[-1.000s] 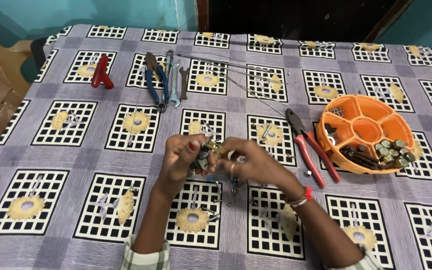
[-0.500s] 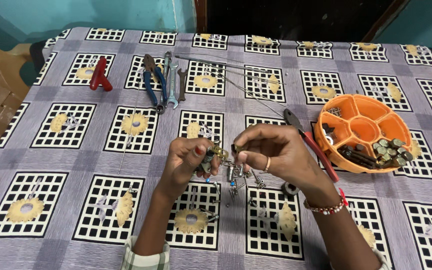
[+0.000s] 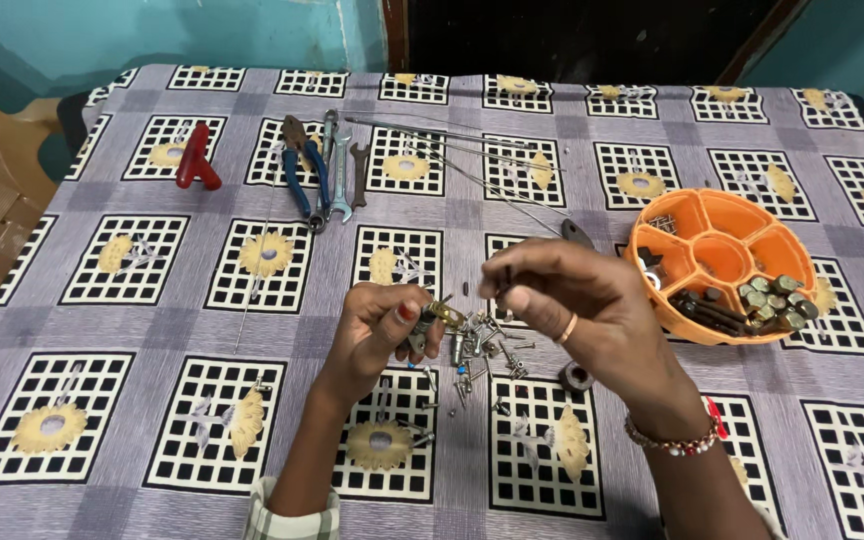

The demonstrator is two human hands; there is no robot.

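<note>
Left hand (image 3: 377,330) is closed around a small brass-and-steel fitting (image 3: 435,318), gripped between thumb and fingers just above the patterned tablecloth (image 3: 152,330). Right hand (image 3: 572,305) is raised beside it, fingertips pinched on a tiny dark part (image 3: 505,274) too small to identify. Loose screws (image 3: 482,355) lie scattered below both hands; an orange compartment tray (image 3: 722,265) sits to the right, blue-handled pliers (image 3: 307,165) and spanners (image 3: 342,165) lie farther back.
</note>
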